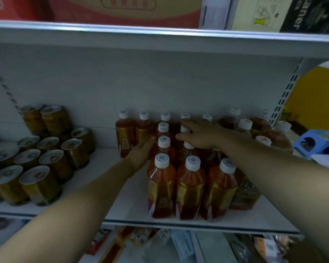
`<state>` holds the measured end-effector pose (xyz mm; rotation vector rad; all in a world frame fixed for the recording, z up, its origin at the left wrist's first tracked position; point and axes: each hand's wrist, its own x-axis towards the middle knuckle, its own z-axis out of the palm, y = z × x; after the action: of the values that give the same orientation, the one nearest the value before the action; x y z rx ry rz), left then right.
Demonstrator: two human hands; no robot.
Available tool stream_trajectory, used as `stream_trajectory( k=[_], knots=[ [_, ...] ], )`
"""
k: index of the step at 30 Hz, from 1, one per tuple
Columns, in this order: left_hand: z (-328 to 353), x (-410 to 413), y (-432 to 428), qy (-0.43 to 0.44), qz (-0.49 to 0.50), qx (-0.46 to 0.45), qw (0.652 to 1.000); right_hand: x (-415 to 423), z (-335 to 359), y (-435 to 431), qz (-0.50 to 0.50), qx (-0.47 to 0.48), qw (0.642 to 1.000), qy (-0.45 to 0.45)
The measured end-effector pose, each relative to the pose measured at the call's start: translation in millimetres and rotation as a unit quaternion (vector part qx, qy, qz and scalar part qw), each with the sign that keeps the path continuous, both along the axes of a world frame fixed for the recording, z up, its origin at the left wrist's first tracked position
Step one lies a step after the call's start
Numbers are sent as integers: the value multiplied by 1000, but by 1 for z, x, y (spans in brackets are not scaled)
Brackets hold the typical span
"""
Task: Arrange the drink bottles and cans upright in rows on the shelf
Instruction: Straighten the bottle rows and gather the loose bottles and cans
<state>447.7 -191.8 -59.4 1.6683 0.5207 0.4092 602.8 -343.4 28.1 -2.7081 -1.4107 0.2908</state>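
Several amber tea bottles (190,185) with white caps stand upright in rows on the white shelf (125,204). My left hand (141,150) lies flat with straight fingers against the left side of the bottle block, beside a second-row bottle (163,147). My right hand (196,133) reaches over the caps with spread fingers and rests on top of bottles in the middle rows; I cannot tell if it grips one. Gold cans (51,164) stand upright in rows at the left, with two stacked on top at the back (49,118).
Darker tea bottles (262,133) crowd the right end of the shelf. Cardboard boxes (125,10) sit on the shelf above. A blue plastic stool (315,143) stands beyond the right upright. Packaged goods (182,245) lie on the shelf below.
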Motion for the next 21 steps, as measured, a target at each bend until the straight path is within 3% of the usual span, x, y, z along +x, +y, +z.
stream_trajectory(
  k=[2, 4, 6, 8, 12, 16, 21],
  knots=[
    [-7, 1, 23, 6, 185, 199, 962, -4, -1, -1, 4, -15, 1000, -7],
    [-11, 3, 47, 60, 276, 283, 917, -5, -2, -4, 1, -14, 1000, -7],
    [-14, 7, 64, 90, 231, 243, 938, -5, -3, -5, 3, -6, 1000, -13],
    [-18, 12, 69, 65, 182, 215, 957, -4, -4, -5, 3, -5, 1000, -15],
    [-12, 14, 69, 81, 145, 208, 964, -1, -6, -2, -6, -5, 1000, 2],
    [25, -20, 64, 140, 59, 303, 941, -2, 6, 3, -1, 4, 999, 42],
    [48, -90, 61, 199, 68, 297, 931, -31, 27, 43, 46, 58, 997, -6]
  ],
)
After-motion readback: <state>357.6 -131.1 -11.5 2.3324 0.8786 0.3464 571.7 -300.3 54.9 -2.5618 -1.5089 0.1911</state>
